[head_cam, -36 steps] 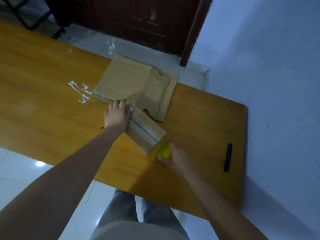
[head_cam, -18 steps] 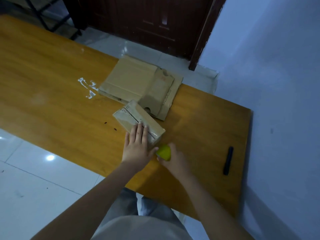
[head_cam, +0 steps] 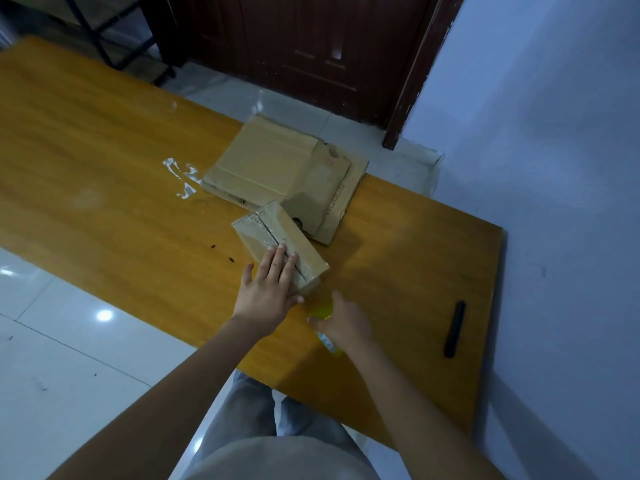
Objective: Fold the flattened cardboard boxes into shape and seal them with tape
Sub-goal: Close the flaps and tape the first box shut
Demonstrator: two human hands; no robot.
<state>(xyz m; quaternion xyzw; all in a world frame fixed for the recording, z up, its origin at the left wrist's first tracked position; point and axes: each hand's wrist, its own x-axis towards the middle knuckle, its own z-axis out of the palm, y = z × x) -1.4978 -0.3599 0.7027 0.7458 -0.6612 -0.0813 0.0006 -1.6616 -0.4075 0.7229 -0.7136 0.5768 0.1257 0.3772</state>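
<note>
— Head view, near edge first: what are the hands doing?

— The right hand (head_cam: 346,323) sits nearest on the worktop (head_cam: 104,168), just on the near side of the folded box (head_cam: 280,247). Its fingers curl round a yellow tape roll (head_cam: 323,311), which is mostly hidden under the palm.

— And the left hand (head_cam: 268,292)?

— Flat, fingers straight and together, pressing on the near end of the folded box, along the seam where shiny clear tape runs down the middle of the top.

— Where does the box itself lie?

— On the worktop, lying at a slant, its near corner just beside the tape roll. Its far end touches or overlaps the stack of flattened boxes (head_cam: 277,164); I cannot tell which.

— Anything else around the box?

— To its right, well apart and near the worktop's right edge, lies a black pen-like tool (head_cam: 455,329). Beyond the box, left of the flattened stack, a scrap of crumpled clear tape (head_cam: 181,176) lies on the wood.
</note>
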